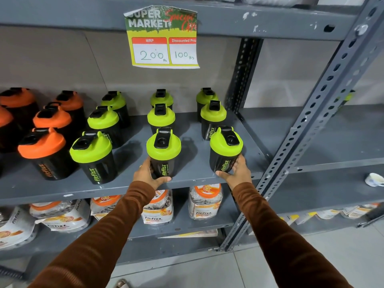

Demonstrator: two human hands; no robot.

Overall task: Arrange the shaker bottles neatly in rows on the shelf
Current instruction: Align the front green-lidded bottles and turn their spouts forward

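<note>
Your left hand (148, 175) is wrapped around the base of the middle front shaker bottle (163, 151), and your right hand (236, 171) cups the lower body of the right front shaker bottle (225, 149); both stand upright at the front edge of the grey shelf (124, 188), near 12 o'clock from you. Each is a black cup with a lime-green lid and a shut black flip cap, so what is inside cannot be seen, and each reads "fitfizz" in green down its side. Behind them, lime-lidded bottles run back in three columns of three, the left column (92, 156) slanting toward 11 o'clock. At 10 o'clock stand the orange-lidded bottles (42, 151), "fitfizz" printed in orange. On the shelf below, clear jars (205, 201) with orange lids and white pouches (62, 217) carry the same brand. At 12 o'clock above, a price card (164, 37) reads "SUPER MARKET", "MRP 200 Rs" and "Discounted Pric… 100 Rs". A white cup (374, 179) sits at 3 o'clock.
</note>
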